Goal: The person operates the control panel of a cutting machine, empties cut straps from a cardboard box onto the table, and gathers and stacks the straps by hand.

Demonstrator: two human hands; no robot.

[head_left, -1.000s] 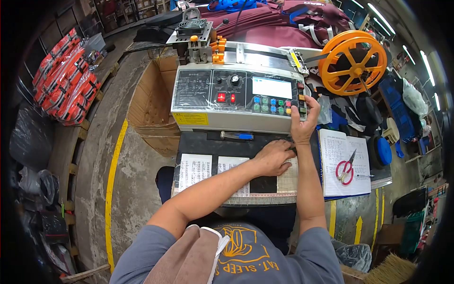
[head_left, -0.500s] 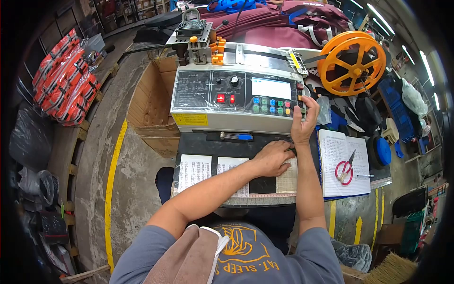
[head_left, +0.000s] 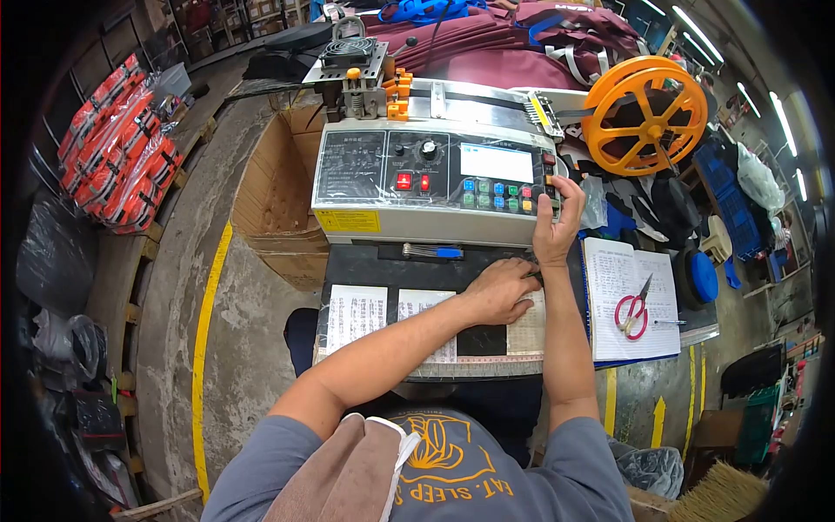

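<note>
My right hand (head_left: 561,222) is at the right end of a grey machine's control panel (head_left: 383,187). Its fingers are apart and bent around the panel's right edge, close to the side buttons (head_left: 549,160). My left hand (head_left: 503,291) rests palm down on the black table top, its thumb spread from the fingers. Under and beside it lies a sheet of paper (head_left: 525,332). My right wrist partly covers the left fingertips, where a small dark bit shows that I cannot make out. A lit screen (head_left: 496,163) and coloured keys fill the panel.
Scissors with red handles (head_left: 632,315) and a pen lie on an open notebook (head_left: 609,270) at right. Printed sheets (head_left: 357,315) lie at left. An orange reel (head_left: 648,130) feeds dark webbing into the machine. A cardboard box (head_left: 274,187) stands left, and a blue roll (head_left: 703,277) sits right.
</note>
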